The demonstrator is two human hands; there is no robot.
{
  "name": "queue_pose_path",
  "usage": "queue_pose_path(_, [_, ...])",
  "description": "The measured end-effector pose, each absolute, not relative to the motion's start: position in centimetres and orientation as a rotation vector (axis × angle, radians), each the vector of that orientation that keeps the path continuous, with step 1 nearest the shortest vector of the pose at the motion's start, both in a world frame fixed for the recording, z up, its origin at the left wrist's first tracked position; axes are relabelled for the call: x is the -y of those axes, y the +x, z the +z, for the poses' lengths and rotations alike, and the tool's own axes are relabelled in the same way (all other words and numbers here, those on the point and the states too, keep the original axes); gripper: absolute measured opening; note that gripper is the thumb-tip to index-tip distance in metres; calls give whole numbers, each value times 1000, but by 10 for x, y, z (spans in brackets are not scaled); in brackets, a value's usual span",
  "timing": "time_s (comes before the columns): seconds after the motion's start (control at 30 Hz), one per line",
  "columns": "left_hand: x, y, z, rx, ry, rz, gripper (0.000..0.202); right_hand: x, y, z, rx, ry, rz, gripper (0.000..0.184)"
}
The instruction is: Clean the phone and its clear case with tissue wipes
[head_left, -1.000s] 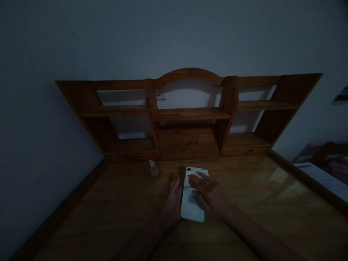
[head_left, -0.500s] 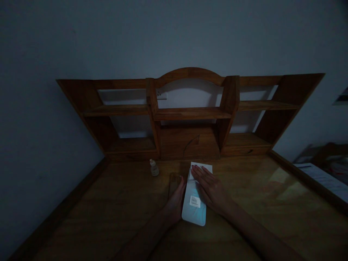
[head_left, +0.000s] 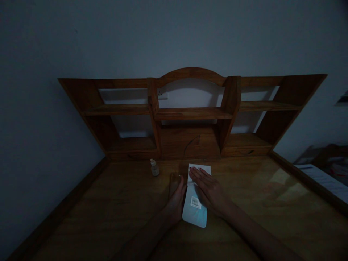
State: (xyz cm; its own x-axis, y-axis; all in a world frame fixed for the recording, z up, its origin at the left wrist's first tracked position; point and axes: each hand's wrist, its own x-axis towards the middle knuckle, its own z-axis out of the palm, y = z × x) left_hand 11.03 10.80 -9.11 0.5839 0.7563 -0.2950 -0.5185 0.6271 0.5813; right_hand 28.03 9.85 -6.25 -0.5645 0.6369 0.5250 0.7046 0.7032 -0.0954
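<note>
A flat, pale blue packet (head_left: 194, 215) with rounded near corners and a white printed label lies on the wooden desk. At its far end is a white flap or sheet (head_left: 199, 168), with a crease where it meets the blue part. My right hand (head_left: 209, 188) lies flat across this white part, fingers stretched forward. My left hand (head_left: 175, 204) is against the packet's left edge, thumb pointing forward; its other fingers are hidden, so their grip does not show. Just beyond the left hand lies a clear phone case (head_left: 174, 181), partly covered by it.
A small dropper bottle (head_left: 154, 169) stands left of the case. Behind is a wooden shelf unit (head_left: 193, 114) against the wall. Raised rims (head_left: 307, 177) edge the desk; papers (head_left: 323, 177) lie beyond the right one. The light is dim.
My right hand has slid slightly left with the white far part, and the crease shows more clearly. The packet's near end has shifted a little right and nearer. My left hand has barely moved.
</note>
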Motion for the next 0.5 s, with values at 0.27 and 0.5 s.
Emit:
queue_pose_path(0.27, [-108, 112, -80, -570, 387, 752, 77, -100, 281, -69, 2409, -1001, -153, 58])
queue_pose_path(0.5, [-110, 112, -85, -520, 382, 740, 75, -99, 279, -70, 2432, -969, -139, 63])
